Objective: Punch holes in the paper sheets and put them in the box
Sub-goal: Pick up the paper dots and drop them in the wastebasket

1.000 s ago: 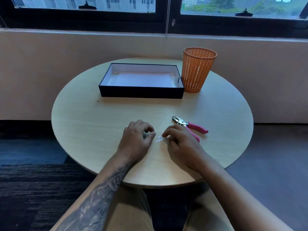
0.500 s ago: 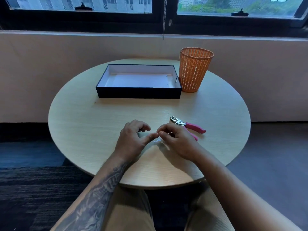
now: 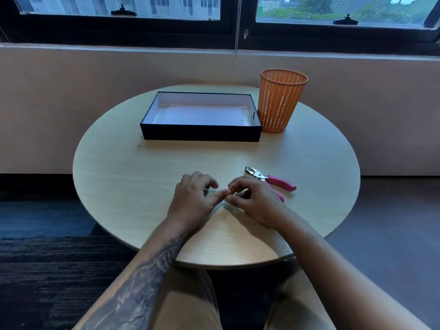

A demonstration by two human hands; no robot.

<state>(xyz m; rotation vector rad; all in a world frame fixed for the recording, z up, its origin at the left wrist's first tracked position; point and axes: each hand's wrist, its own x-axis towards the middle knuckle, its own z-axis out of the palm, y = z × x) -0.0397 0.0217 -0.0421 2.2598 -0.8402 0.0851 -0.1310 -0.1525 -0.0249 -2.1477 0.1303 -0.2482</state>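
Note:
My left hand (image 3: 192, 198) and my right hand (image 3: 256, 201) rest close together on the near middle of the round table (image 3: 133, 177). My left thumb tip touches my right fingertips. The left fingers are loosely curled and hold nothing. The right thumb and fingers are pinched together, and I cannot tell whether anything is between them. A few tiny white paper bits (image 3: 222, 204) lie between the hands, mostly hidden. The pink-handled hole punch (image 3: 277, 180) lies on the table just behind my right hand. White punched sheets (image 3: 202, 115) lie inside the black box (image 3: 202, 135) at the far side.
An orange mesh basket (image 3: 281, 101) stands upright against the box's right end. A low wall and a window run behind the table. Dark carpet lies to the left and grey floor to the right. My knees are under the near table edge.
Both hands have drawn together over the paper bits. My right hand has rolled up onto its fingertips into a pinch, and my left thumb now meets it. The punch and box have not moved.

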